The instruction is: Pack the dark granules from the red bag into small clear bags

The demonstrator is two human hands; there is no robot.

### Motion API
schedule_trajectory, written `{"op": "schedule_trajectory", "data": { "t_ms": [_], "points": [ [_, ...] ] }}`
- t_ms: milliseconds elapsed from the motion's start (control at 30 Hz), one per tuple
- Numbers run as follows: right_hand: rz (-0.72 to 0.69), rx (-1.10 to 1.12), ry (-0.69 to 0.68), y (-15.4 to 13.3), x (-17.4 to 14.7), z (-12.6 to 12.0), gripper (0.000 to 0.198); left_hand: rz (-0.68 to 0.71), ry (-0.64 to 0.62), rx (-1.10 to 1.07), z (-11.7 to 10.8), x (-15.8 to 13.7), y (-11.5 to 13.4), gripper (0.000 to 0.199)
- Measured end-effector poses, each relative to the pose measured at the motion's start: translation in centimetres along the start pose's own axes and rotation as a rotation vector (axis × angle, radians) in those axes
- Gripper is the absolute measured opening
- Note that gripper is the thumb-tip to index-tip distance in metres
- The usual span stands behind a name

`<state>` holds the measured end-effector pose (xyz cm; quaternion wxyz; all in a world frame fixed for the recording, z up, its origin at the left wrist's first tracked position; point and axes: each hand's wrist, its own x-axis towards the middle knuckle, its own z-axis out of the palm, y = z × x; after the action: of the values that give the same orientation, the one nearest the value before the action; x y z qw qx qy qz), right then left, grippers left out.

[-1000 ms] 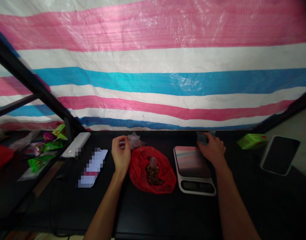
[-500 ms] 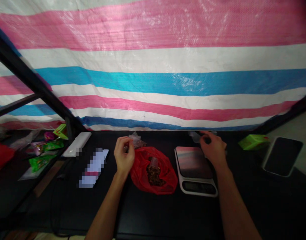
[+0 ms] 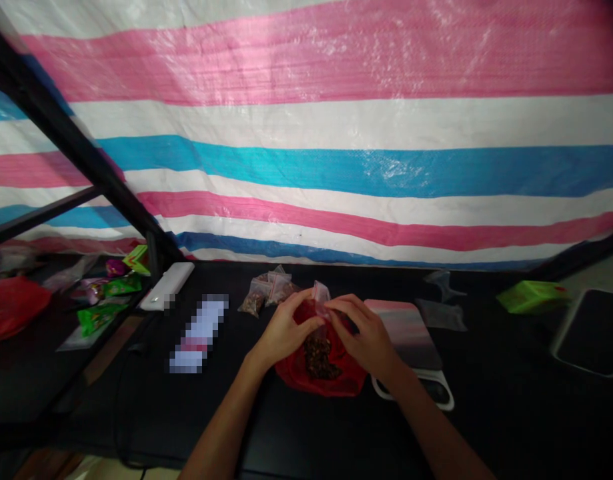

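red bag [image 3: 297, 373] | pink-white-blue striped tarp [image 3: 336, 133] | black table [image 3: 326, 433]

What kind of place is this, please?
Probably a makeshift packing spot: a black table against a striped tarp, a kitchen scale beside a red bag of dried brown pieces, and small filled clear bags.

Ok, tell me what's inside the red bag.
The red bag lies open, showing a heap of dark brown bits. Both hands, left and right, hold a small clear bag above it and cover the bag's sides; its bottom is hidden.
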<state>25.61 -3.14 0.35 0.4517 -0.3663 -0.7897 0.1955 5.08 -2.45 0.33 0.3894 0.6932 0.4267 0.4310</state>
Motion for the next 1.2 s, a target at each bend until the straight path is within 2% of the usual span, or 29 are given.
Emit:
{"op": "schedule_trajectory", "data": {
  "t_ms": [67, 233, 367, 467, 633, 700, 833, 1000, 1100, 1200],
  "points": [
    [-0.034, 0.002, -0.033, -0.1, -0.2, 0.4, 0.026, -0.041, 0.028, -0.134, 0.4, 0.1, -0.2, 0.043],
    [-0.043, 0.021, -0.038, -0.3, -0.2, 0.7, 0.031, -0.134, 0.031, -0.552, 1.3, 0.2, -0.2, 0.047],
    [-0.018, 0.024, -0.067, -0.7, -0.2, 0.6, 0.036, -0.187, 0.129, -0.654, 1.6, 0.4, -0.2, 0.037],
    [0.040, 0.025, -0.112, -0.9, -0.4, 0.6, 0.040, -0.210, 0.149, -0.662, 1.5, 0.5, -0.3, 0.034],
    [0.124, 0.028, -0.132, -0.6, -0.7, 0.3, 0.057, -0.164, 0.117, -0.567, 1.1, 0.3, -0.1, 0.042],
    [0.104, -0.040, -0.125, -0.5, -0.6, 0.2, 0.051, -0.150, 0.050, -0.512, 1.0, 0.2, 0.1, 0.042],
    [0.064, -0.102, -0.101, -0.7, -0.4, -0.3, 0.023, -0.124, -0.024, -0.412, 0.7, 0.0, 0.4, 0.037],
    [0.123, 0.003, -0.087, -1.0, 0.1, -0.8, 0.020, -0.093, -0.058, -0.235, 0.5, -0.1, 0.2, 0.043],
    [0.159, 0.012, -0.062, -0.6, 0.1, -0.6, 0.011, -0.084, -0.093, -0.128, 0.7, -0.2, 0.0, 0.049],
    [0.195, -0.003, -0.018, -0.1, 0.0, -0.4, 0.010, -0.055, -0.122, -0.066, 1.0, -0.4, -0.2, 0.052]
  ]
}}
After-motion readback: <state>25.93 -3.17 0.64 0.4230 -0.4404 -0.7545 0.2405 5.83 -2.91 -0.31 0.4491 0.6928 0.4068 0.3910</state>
